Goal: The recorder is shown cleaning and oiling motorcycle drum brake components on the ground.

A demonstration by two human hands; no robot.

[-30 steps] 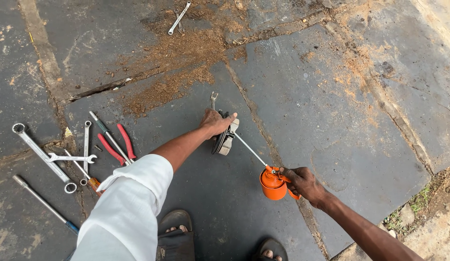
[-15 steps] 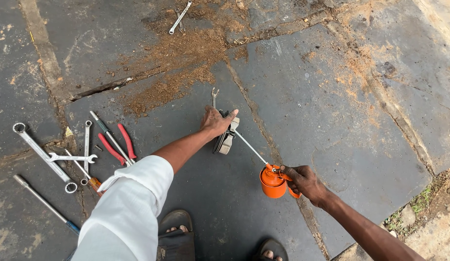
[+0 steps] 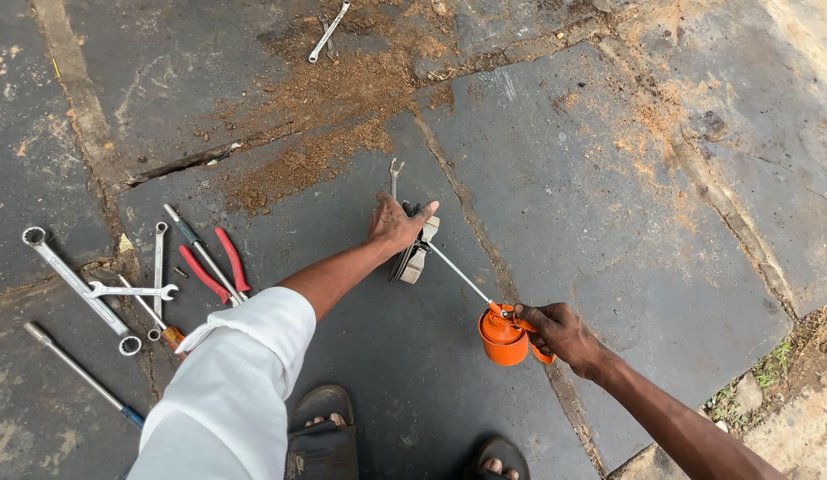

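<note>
Starting at the left edge, we see a long ring spanner point(image 3: 80, 289) lying slantwise on the dark stone floor point(image 3: 609, 222), with a smaller combination spanner point(image 3: 132, 291) laid across it and a thin rod with a blue tip point(image 3: 80, 373) below them. Just to the right lie a short spanner point(image 3: 158, 267), a screwdriver with an orange handle point(image 3: 151, 316) and red-handled pliers point(image 3: 213, 265), all close together. Our white sleeve point(image 3: 231, 391) fills the lower left, and below it our sandalled feet point(image 3: 320, 418) stand on the floor. Our left hand point(image 3: 396, 224) reaches out from that sleeve and presses down on a small grey metal part point(image 3: 412, 260); its fingers are spread over the top of the part, thumb out to the right. An open-ended spanner point(image 3: 394, 176) pokes out from just beyond the hand. Farther up, another spanner point(image 3: 329, 31) lies apart among reddish-brown dirt point(image 3: 325, 116). To the right, an orange oil can point(image 3: 504, 336) is off the floor in our right hand point(image 3: 560, 333), whose fingers are wrapped around its handle. The can's long thin spout point(image 3: 458, 276) runs up and left, its tip meeting the grey part beside our left thumb. At the far right, grass point(image 3: 769, 373) edges the stone.
</note>
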